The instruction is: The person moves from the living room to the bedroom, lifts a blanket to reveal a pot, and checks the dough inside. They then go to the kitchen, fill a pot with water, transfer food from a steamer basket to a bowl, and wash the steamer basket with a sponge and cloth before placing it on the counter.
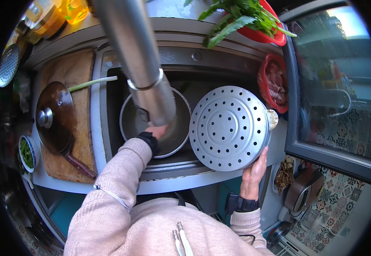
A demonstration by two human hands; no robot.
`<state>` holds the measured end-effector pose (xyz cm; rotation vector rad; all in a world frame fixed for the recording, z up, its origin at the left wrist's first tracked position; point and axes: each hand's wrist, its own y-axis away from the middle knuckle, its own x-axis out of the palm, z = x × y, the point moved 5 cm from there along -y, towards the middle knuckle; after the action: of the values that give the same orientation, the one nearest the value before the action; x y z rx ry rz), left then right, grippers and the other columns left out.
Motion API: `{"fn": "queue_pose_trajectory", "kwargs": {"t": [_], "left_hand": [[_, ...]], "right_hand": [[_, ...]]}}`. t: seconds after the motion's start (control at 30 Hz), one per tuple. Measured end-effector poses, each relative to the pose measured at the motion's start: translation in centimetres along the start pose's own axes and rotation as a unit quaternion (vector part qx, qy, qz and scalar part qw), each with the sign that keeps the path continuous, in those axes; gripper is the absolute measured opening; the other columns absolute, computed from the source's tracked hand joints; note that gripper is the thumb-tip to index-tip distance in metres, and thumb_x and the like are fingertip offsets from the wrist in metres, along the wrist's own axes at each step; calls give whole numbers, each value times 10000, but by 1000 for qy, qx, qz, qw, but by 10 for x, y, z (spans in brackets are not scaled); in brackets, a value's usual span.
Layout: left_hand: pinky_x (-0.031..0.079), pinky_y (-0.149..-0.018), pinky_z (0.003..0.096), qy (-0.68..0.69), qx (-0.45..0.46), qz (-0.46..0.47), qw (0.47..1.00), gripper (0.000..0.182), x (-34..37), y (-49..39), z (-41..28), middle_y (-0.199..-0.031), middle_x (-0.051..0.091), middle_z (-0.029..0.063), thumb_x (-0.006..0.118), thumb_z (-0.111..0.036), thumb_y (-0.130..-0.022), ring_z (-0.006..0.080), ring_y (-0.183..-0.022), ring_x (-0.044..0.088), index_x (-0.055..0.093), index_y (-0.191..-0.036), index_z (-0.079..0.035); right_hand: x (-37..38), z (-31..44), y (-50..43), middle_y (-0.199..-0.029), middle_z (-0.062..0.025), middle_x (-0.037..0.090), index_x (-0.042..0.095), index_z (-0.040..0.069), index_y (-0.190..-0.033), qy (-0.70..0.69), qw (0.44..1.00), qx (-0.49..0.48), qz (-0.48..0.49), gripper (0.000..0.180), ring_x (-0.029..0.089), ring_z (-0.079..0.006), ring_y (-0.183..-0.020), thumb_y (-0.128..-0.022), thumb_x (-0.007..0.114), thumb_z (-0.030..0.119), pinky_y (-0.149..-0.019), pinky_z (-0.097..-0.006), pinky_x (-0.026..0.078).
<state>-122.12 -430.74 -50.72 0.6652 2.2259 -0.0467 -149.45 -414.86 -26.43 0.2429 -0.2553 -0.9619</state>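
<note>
A round aluminium steamer insert point(231, 128), its perforated bottom facing me, leans over the right part of the sink point(233, 74). My right hand point(255, 171) grips its lower right rim. A large round metal pot point(185, 140) sits in the sink to the left of the insert. Over this pot my left hand point(158, 130) reaches in, its fingers hidden by the metal tap spout point(150, 70) close to the view. I cannot tell whether that hand holds anything.
Left of the sink, a lidded pan point(55, 137) rests on a wooden chopping board point(84, 60), beside a bowl of cut greens point(26, 153). Red baskets hold leafy greens point(241, 20) and raw meat point(275, 84). An open window pane point(335, 96) juts in at right.
</note>
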Motion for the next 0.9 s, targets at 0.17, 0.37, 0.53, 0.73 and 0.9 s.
{"fn": "queue_pose_trajectory", "kwargs": {"t": [0.17, 0.37, 0.53, 0.73, 0.9], "left_hand": [[493, -877, 414, 47, -97, 81, 991, 388, -10, 19, 13, -1087, 581, 155, 522, -17, -828, 347, -1007, 600, 521, -1211, -80], [453, -950, 379, 246, 226, -71, 940, 485, -114, 44, -195, -1239, 513, 151, 579, -23, -821, 334, -1110, 517, 523, -1279, -172], [475, -866, 354, 186, 360, -173, 898, 505, -107, 40, -277, -1236, 518, 153, 681, -54, -768, 275, -1018, 547, 561, -1252, -130], [445, -915, 438, 196, 129, -199, 951, 386, -116, -70, -216, -1223, 521, 191, 508, -64, -862, 396, -1056, 528, 524, -1246, -86], [466, -876, 470, 194, -21, -52, 979, 390, -81, 1, -182, -1108, 566, 243, 484, -33, -837, 422, -1010, 557, 501, -1225, -69]], "right_hand": [[-8, 10, -2, -1199, -94, 589, 513, -20, -1241, 9, 1000, -9, -19, 472, 562, -178, -1078, -990, 480, 378, -951, -326, 450], [15, 5, -1, -1115, -78, 617, 545, -3, -1192, 44, 999, -12, 6, 419, 574, -155, -1004, -996, 474, 360, -899, -305, 464], [36, 13, 2, -999, -66, 641, 576, 0, -1081, 67, 995, -59, 38, 397, 599, -125, -894, -1002, 457, 370, -803, -288, 499], [30, 27, 1, -1128, -93, 631, 527, -8, -1221, 17, 999, -36, 10, 476, 611, -178, -988, -989, 465, 403, -877, -323, 496], [22, 14, -7, -1209, -96, 582, 516, -5, -1241, -34, 997, -49, -39, 521, 545, -190, -1100, -968, 496, 439, -974, -337, 427]]}}
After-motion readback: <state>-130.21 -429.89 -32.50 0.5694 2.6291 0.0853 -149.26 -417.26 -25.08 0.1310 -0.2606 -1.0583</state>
